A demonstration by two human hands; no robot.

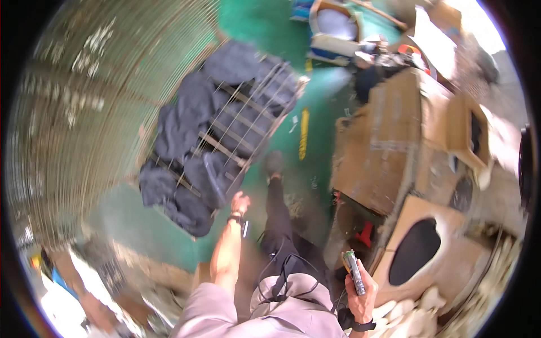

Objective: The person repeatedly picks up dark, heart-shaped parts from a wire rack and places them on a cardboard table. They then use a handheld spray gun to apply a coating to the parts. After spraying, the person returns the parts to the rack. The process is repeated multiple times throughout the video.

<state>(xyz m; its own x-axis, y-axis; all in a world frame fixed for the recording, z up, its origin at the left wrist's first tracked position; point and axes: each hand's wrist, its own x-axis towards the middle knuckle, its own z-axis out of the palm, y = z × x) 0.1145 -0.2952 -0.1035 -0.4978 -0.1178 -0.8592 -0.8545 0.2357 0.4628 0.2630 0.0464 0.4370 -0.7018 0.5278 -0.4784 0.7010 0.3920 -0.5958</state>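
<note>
In my right hand is a slim, dark grey, rod-like object with a green end; its exact kind is not clear. The fingers are closed around it, low on the right beside my hip. My left hand is stretched forward, loosely bent and blurred, with nothing visible in it. Just ahead of it stands a wire-sided cart loaded with dark blue-grey cloth pieces. The hand appears near the cart's close corner, with no clear contact.
Cardboard boxes are stacked along the right side. A board with a black oval lies nearer, beside pale, rounded pieces. Tall wire mesh fills the left. The green floor carries a yellow line.
</note>
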